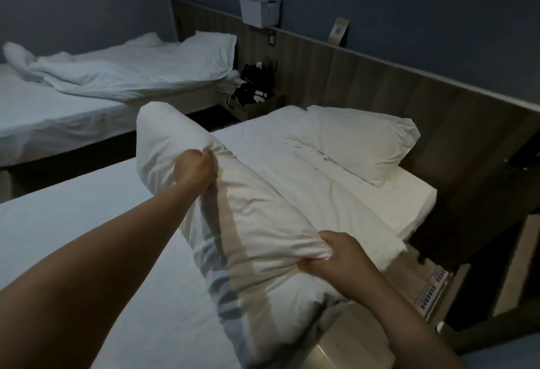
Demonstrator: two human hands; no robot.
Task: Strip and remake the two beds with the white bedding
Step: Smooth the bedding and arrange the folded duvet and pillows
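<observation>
A dim room with blue-grey walls and a wood-panelled headboard wall (380, 76) holds two beds side by side. From the head view, the far bed (58, 123) carries a crumpled white duvet (131, 73). The near bed (73, 222) shows a smooth white fitted sheet, with a flat white pillow (359, 141) lying at its head end.

A second, plump white fabric pillow (263, 214) is held up over the near bed, slanting from upper left to lower right. The left hand (201, 170) grips a bunch of cloth on the pillow's long edge, fingers curled tight into the fabric. The right hand (336, 260) clamps the near edge, thumb on top and fingers wrapped beneath, so the pillow's bulk lies between the two fists.

The step looks like handling the pillow in its case, though whether the case is going on or coming off cannot be told. To do it well, keep both grips on the cloth alone, hold the pillow clear of the sheet, and pull evenly so the filling does not bunch.
</observation>
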